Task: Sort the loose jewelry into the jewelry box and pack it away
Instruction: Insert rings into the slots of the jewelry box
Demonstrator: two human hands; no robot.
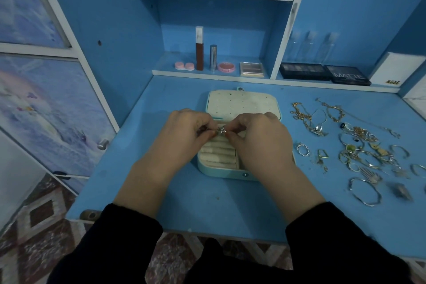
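A pale mint jewelry box (222, 172) lies open in the middle of the blue desk, its cream lid (242, 105) with small holes folded back and cream ring rolls (217, 153) in its base. Both hands hover over the rolls. My left hand (182, 136) and my right hand (258, 138) pinch a small silver star-shaped ring (221, 131) between their fingertips. The right part of the box base is hidden under my right hand. A spread of loose jewelry (359, 150), gold and silver chains, rings and bangles, lies to the right of the box.
The blue desk (207, 203) has its front edge close to me. Lens cases, a lip gloss tube (199, 49) and compacts stand on the low shelf behind the box. Black eyeshadow palettes (325, 72) lie at the back right. A cupboard door with a knob is at the left.
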